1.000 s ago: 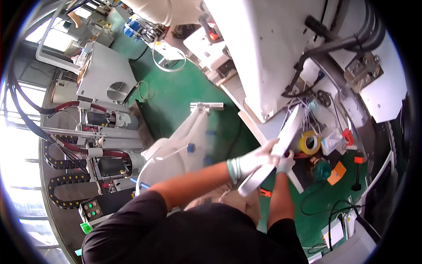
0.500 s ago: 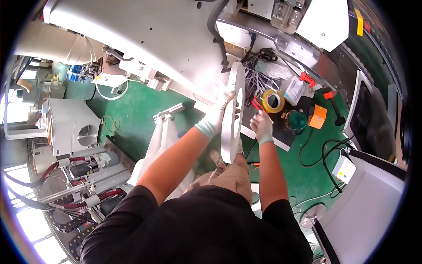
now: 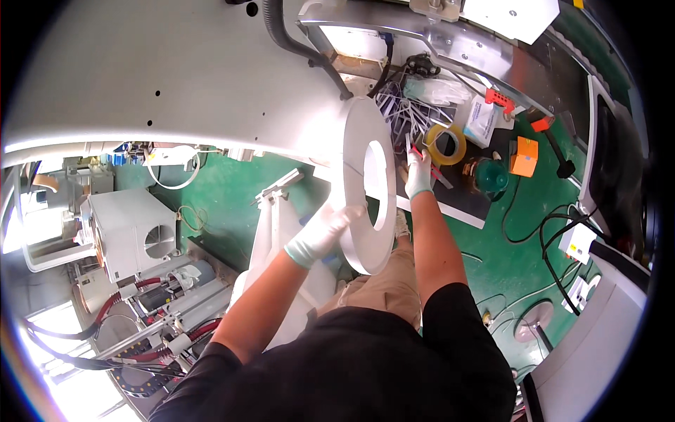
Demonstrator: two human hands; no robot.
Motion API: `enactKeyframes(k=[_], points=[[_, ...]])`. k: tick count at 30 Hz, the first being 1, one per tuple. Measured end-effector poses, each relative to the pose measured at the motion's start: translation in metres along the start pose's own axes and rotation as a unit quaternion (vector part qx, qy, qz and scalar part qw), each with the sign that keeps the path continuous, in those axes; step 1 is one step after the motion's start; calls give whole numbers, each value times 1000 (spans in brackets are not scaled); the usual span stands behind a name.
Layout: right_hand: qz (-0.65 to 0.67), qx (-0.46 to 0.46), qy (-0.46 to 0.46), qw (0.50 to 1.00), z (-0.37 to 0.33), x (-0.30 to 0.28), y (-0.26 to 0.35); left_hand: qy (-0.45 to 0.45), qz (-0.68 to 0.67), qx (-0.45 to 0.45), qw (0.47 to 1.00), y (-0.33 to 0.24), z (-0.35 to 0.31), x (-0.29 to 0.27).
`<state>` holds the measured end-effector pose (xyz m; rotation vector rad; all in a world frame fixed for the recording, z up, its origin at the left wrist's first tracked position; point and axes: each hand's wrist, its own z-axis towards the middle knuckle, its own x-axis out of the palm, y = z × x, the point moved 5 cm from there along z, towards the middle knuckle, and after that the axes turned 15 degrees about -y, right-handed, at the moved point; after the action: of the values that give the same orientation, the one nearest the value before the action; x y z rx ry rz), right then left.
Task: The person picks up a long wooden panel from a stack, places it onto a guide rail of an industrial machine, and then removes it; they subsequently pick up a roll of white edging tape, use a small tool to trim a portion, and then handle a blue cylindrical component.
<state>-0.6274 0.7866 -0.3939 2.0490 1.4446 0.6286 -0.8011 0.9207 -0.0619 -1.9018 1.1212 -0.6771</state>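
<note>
My left hand (image 3: 325, 231), in a white glove, grips the lower left rim of a big white ring-shaped roll (image 3: 357, 158). The roll stands nearly on edge, its broad hole turned partly to the right. My right hand (image 3: 419, 171), gloved too, is closed on a red-handled tool (image 3: 415, 150) above the dark work surface. Fingers cover much of that tool, so its exact kind is unclear. Just right of this hand lies a roll of yellowish clear tape (image 3: 460, 146). Loose white strips (image 3: 415, 112) are heaped beyond it.
A green-blue round container (image 3: 491, 174) and an orange box (image 3: 524, 156) stand right of the tape. A white packet (image 3: 481, 121) lies behind it. The large white machine panel (image 3: 197, 70) fills the upper left. Black cables (image 3: 555, 260) trail over the green floor at right.
The white roll has tilted, showing more of its face, and my left hand has shifted down its rim. My right hand has moved forward with the red-handled tool, closer to the tape. The view has shifted.
</note>
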Motion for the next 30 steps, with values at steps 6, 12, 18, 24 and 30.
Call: enactKeyframes(k=[6, 12, 18, 24, 30], points=[[114, 109, -50, 986, -124, -21, 52, 38, -18, -25, 999, 43, 6, -22], [-9, -78, 57, 995, -205, -102, 88, 32, -63, -83, 994, 34, 12, -21], [-134, -156, 98, 974, -244, -139, 119, 30, -96, -81, 992, 33, 10, -8], [-84, -52, 228, 969, -270, -106, 88, -129, 109, -4, 986, -12, -28, 4], [-283, -441, 207, 826, -280, -70, 75, -273, 114, 122, 948, 14, -30, -5]])
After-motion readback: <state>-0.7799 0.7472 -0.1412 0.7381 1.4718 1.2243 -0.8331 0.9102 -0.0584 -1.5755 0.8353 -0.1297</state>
